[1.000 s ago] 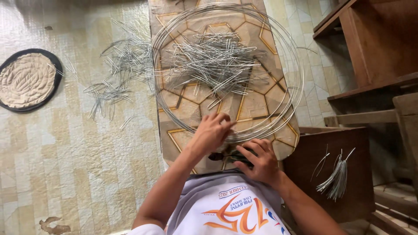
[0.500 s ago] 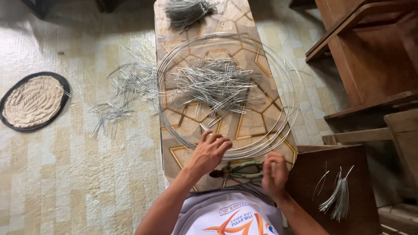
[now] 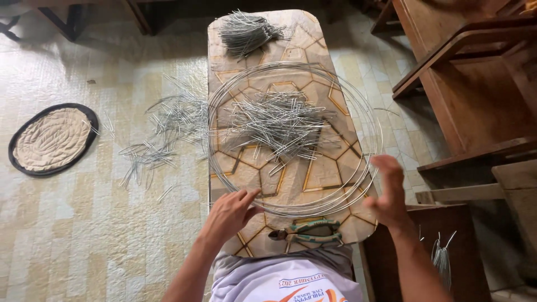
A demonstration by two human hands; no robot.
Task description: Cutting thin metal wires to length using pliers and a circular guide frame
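Note:
A large coil of thin steel wire lies flat on a long board with a hexagon pattern. My left hand is at the coil's near left rim, its fingertips pinching the strands. My right hand is raised at the coil's near right rim and is blurred, so its grip is unclear. Green-handled pliers lie on the board's near end between my hands, untouched. A heap of short cut wire pieces rests inside the coil.
A second bundle of wire pieces sits at the board's far end. More pieces are scattered on the quilted floor to the left, near an oval mat. Wooden furniture stands to the right, with a wire bundle beside a dark stool.
My right hand has left the pliers and risen to the coil's right rim. My left hand slid to the left along the near rim. The view has tilted toward the board's far end.

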